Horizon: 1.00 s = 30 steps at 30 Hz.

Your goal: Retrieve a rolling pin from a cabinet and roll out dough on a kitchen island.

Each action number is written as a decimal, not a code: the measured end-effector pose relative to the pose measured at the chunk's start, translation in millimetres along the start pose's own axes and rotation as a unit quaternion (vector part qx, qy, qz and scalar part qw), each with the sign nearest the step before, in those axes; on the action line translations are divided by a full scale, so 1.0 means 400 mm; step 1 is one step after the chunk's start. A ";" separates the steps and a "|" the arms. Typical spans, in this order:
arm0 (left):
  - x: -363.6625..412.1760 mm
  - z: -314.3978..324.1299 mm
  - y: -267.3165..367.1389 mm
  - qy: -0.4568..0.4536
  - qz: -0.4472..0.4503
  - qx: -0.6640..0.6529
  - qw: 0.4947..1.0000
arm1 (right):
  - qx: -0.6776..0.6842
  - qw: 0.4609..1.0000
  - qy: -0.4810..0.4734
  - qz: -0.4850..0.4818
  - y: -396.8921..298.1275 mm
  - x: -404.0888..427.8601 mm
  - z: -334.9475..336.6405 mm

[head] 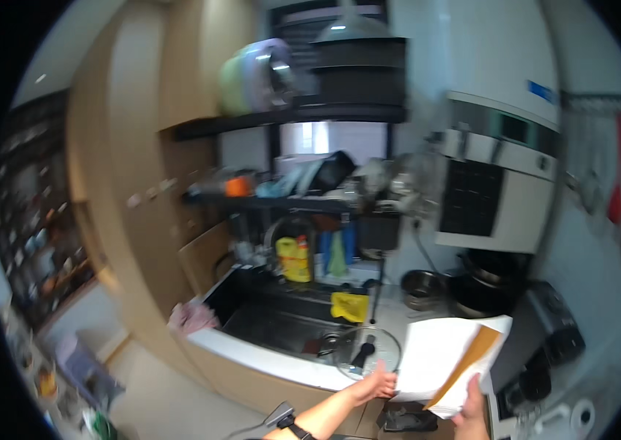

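Observation:
A white paper packet or folded sheet with a brown strip (pixel 436 352) is held up over the counter's right part. My right hand (pixel 472 399) grips its lower right edge, thumb on the front. At its lower left edge is my left hand (pixel 381 382), fingers curled against the paper; whether they close on it is hard to tell. A glass pot lid with a black knob (pixel 368 352) lies on the counter just behind my left hand. Below the paper, a dark container or bag (pixel 409 418) shows partly in an opening under the counter.
Left of the lid is a black sink (pixel 272 324) with a yellow cloth (pixel 350 306) on its back edge and a pink cloth (pixel 193 318) at its left corner. A metal pot (pixel 421 289) and a dark appliance (pixel 541 324) stand farther right. Loaded dish shelves (pixel 288 202) hang above.

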<state>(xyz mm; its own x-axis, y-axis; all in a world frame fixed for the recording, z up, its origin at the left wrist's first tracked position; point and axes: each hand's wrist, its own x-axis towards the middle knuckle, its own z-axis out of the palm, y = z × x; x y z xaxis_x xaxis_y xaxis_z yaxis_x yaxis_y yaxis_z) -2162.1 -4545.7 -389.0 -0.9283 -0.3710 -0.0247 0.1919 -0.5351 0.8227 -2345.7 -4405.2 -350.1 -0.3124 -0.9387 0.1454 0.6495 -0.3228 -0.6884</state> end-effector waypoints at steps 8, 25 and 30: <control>0.072 0.087 -0.032 0.002 0.087 -0.111 0.990 | -0.080 0.969 0.024 0.233 0.118 -0.018 0.042; 0.166 0.189 0.024 -0.050 0.197 0.003 0.979 | 0.068 0.993 0.048 0.088 0.064 -0.102 0.069; 0.261 0.138 -0.046 -0.113 0.140 -0.055 0.982 | 0.080 0.992 0.089 0.029 0.043 -0.112 0.054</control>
<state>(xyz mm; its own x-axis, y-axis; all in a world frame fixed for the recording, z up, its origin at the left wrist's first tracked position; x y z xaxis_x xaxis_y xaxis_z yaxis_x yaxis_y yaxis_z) -2280.2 -4532.6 -375.3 -0.8785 -0.3440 0.3314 0.4721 -0.5191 0.7126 -2305.6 -4371.5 -352.9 -0.3795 -0.9248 -0.0287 0.7670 -0.2971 -0.5687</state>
